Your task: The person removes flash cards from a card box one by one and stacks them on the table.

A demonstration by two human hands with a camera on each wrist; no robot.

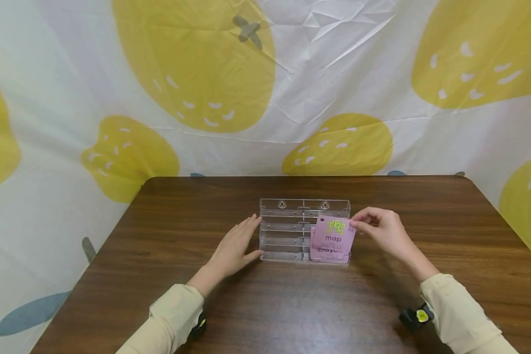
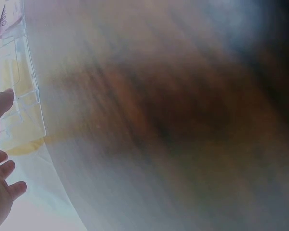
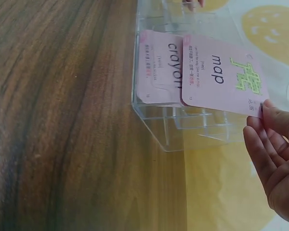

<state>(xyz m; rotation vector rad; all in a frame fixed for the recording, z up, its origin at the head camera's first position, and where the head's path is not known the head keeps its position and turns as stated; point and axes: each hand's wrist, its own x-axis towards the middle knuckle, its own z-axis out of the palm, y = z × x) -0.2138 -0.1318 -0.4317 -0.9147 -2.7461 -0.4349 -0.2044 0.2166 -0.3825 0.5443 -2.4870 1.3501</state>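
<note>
A clear plastic rack (image 1: 281, 242) with two columns of tiers stands on the table. In its lowest right tier sits a pink card reading "crayon" (image 3: 156, 72), partly covered in the head view by a pink "map" card (image 1: 332, 231). My right hand (image 1: 387, 233) pinches the map card's upper right corner between thumb and fingers, the card tilted over the right column; whether its lower edge rests in a tier I cannot tell. Against the rack's left side, my left hand (image 1: 232, 248) rests with its fingers extended and thumb near the bottom corner.
The brown wooden table (image 1: 265, 305) extends around the rack. Behind it hangs a white cloth (image 1: 230, 152) printed with yellow fruit shapes. A dark band with a device is on each wrist, below the cream sleeves.
</note>
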